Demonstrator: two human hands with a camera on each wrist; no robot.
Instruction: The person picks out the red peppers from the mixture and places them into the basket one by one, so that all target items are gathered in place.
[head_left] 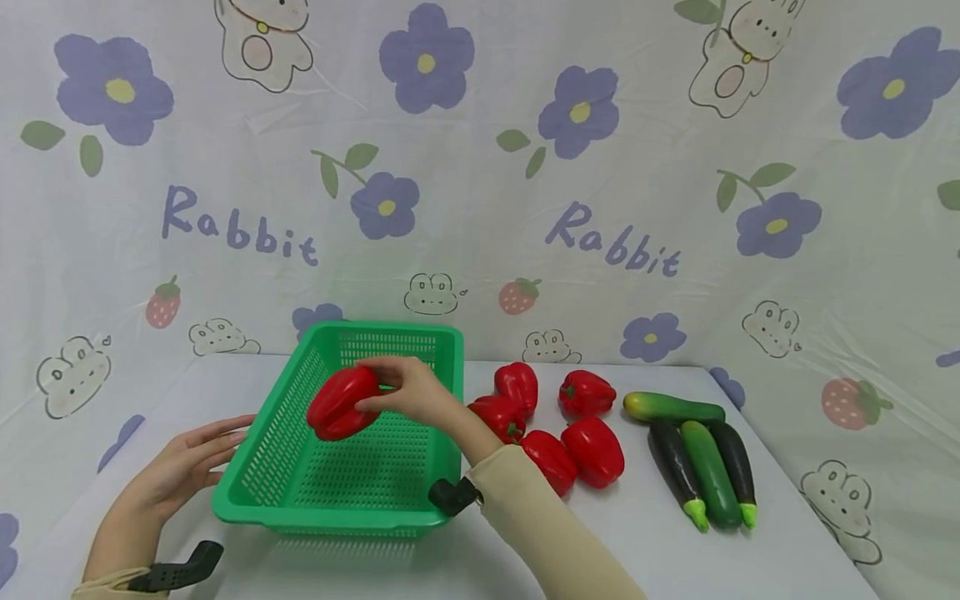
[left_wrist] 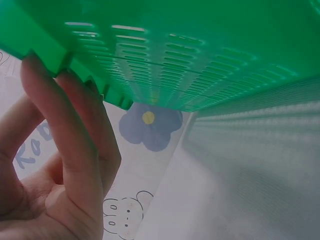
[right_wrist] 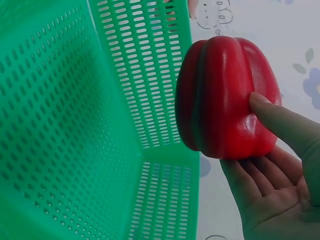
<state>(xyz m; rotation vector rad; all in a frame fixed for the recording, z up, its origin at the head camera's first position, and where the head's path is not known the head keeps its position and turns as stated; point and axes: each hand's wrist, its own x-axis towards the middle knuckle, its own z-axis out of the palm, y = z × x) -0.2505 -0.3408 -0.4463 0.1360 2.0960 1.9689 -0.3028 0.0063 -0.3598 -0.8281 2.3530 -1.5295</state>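
while a shiny red bell pepper [head_left: 341, 406] is pinched by the right hand [head_left: 411, 392] over a green plastic basket [head_left: 337, 517] with small holes, the basket's left side is touched by the left hand [head_left: 176, 471] with loose fingers. five more red peppers [head_left: 594, 452] are set right of the basket; two long green vegetables [head_left: 708, 473] and two long dark eggplants [head_left: 675, 462] are laid farther right of it.

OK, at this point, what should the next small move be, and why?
Probably lower the red pepper into the green basket and release it. The right hand holds it raised, and in the head view it shows against the basket's inside, where the visible floor is bare; the left hand, at the basket's rim, might help steady it.
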